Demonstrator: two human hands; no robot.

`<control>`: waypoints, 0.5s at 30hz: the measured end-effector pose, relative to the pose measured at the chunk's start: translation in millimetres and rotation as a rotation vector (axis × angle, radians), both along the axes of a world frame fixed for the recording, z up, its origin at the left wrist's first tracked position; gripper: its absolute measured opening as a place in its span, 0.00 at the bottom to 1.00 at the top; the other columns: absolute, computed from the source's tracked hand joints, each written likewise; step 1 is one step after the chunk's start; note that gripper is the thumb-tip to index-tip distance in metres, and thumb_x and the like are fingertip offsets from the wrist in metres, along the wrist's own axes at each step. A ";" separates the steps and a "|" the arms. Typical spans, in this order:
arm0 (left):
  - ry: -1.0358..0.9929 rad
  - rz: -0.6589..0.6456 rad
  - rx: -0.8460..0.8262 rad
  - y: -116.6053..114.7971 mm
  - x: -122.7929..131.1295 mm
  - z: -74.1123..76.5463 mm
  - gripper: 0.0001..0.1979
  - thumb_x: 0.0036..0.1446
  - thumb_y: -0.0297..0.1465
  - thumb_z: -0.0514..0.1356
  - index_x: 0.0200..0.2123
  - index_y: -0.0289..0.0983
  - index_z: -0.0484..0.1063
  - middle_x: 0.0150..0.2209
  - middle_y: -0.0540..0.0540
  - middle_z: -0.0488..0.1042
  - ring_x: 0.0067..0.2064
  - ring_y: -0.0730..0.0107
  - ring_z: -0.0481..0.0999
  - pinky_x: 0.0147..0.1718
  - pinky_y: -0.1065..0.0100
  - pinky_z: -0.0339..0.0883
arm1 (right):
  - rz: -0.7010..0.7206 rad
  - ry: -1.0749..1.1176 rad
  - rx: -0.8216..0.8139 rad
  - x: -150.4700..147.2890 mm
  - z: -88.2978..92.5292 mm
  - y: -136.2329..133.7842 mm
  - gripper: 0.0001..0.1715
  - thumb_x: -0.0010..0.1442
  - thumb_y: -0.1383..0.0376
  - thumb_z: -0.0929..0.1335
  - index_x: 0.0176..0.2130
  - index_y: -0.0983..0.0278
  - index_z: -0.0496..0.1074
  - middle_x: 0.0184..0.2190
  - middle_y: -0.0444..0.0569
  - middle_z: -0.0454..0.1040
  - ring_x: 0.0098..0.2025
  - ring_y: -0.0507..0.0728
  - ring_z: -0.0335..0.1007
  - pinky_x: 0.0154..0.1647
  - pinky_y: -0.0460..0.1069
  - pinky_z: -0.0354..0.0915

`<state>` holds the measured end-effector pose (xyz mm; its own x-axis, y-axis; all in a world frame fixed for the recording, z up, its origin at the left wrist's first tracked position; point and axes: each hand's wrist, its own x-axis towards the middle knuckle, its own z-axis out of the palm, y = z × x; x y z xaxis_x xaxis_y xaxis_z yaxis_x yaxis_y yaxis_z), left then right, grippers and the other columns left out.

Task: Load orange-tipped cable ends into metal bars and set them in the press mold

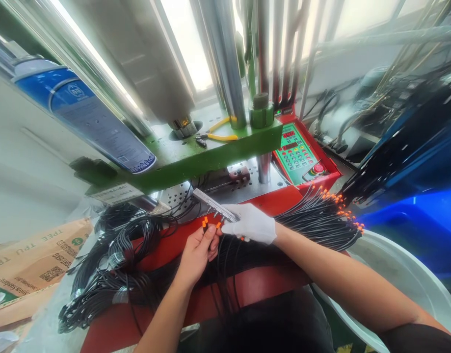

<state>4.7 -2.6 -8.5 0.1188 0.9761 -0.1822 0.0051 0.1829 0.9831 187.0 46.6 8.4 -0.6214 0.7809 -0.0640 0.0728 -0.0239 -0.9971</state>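
My left hand (198, 251), bare, is closed with thumb and fingers pinched on black cables with orange tips (205, 222). In a white glove, my right hand (253, 224) grips one end of a narrow metal bar (209, 202) with a row of small pins along its lower side. The orange tips are just below the pins; whether any touch the bar I cannot tell. Black cables hang down below both hands. Under my right forearm a thick bundle of black cables (309, 220) spreads out, its orange ends to the right.
A green press plate (210, 164) spans above my hands, bearing yellow-handled pliers (225, 137) and a blue spray can (89, 115). Coiled cables (137, 245) lie left on the red table (111, 328). A red control box (335, 171) and white tub (405, 260) stand right.
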 end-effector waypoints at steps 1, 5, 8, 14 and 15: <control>-0.002 -0.003 0.001 0.2 0.3 0.1 0.14 0.61 0.40 0.55 0.32 0.34 0.67 0.19 0.57 0.56 0.17 0.83 0.52 0.15 0.77 0.49 | 0.006 0.004 -0.001 0.3 0.6 -0.1 0.18 0.54 0.63 0.67 0.46 0.64 0.69 0.23 0.39 0.63 0.19 0.45 0.57 0.14 0.39 0.57; 0.012 -0.015 0.006 1.0 1.5 1.0 0.15 0.61 0.40 0.55 0.30 0.34 0.65 0.18 0.57 0.55 0.16 0.82 0.51 0.14 0.76 0.50 | 0.030 0.009 0.003 1.5 1.8 -0.4 0.23 0.54 0.63 0.67 0.51 0.62 0.67 0.22 0.38 0.62 0.18 0.46 0.57 0.16 0.40 0.56; 0.063 -0.004 0.003 1.1 1.8 0.4 0.18 0.60 0.42 0.55 0.25 0.35 0.62 0.17 0.57 0.54 0.15 0.82 0.51 0.13 0.76 0.50 | -0.018 -0.012 0.126 0.6 0.4 -1.4 0.19 0.55 0.65 0.66 0.47 0.63 0.69 0.24 0.39 0.65 0.22 0.47 0.59 0.22 0.41 0.60; 0.259 -0.023 0.043 1.7 2.8 -1.3 0.23 0.62 0.44 0.51 0.19 0.36 0.58 0.14 0.56 0.55 0.14 0.81 0.55 0.14 0.76 0.50 | -0.117 -0.067 0.304 -2.6 -2.1 -2.8 0.17 0.53 0.68 0.66 0.45 0.64 0.72 0.32 0.43 0.72 0.34 0.51 0.65 0.35 0.43 0.62; 0.270 -0.026 0.045 2.3 3.1 -0.8 0.22 0.62 0.44 0.51 0.20 0.36 0.59 0.14 0.55 0.57 0.15 0.81 0.57 0.15 0.75 0.53 | -0.091 -0.055 0.280 -2.3 -1.9 -2.5 0.17 0.54 0.67 0.66 0.45 0.64 0.72 0.32 0.43 0.72 0.33 0.50 0.65 0.33 0.43 0.62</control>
<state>7.9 -0.3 -9.3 0.0965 0.9811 -0.1675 0.2722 0.1359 0.9526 184.7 44.1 6.5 -0.5499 0.8250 0.1303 0.1372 0.2431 -0.9603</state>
